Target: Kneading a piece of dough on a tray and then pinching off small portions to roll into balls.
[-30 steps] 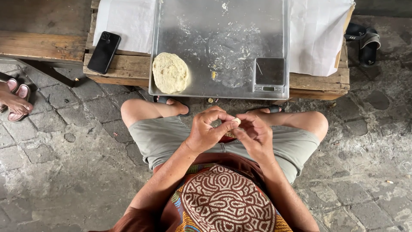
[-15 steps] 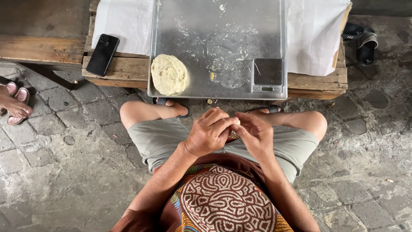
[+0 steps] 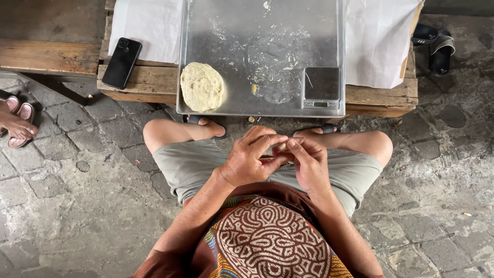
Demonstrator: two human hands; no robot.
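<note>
My left hand (image 3: 251,157) and my right hand (image 3: 307,160) meet above my lap, fingertips pinched together around a small pale piece of dough (image 3: 281,148). Most of that piece is hidden by my fingers. In front of my knees a metal tray (image 3: 247,31) rests on a low wooden bench (image 3: 149,82). A flat round of dough (image 3: 201,86) lies at the tray's near left corner. A small digital scale (image 3: 321,87) sits at its near right corner. Flour smears and crumbs mark the tray's middle.
A black phone (image 3: 121,63) lies on the bench left of the tray, beside white paper (image 3: 146,25). More white paper (image 3: 378,41) covers the right end. Black sandals (image 3: 435,44) stand at the far right. Another person's foot in a pink sandal (image 3: 16,125) shows at the left edge. Stone paving lies underfoot.
My hands stay together over my lap, the fingers shifting slightly as they work the small dough piece. The tray, the dough round and the phone have not moved.
</note>
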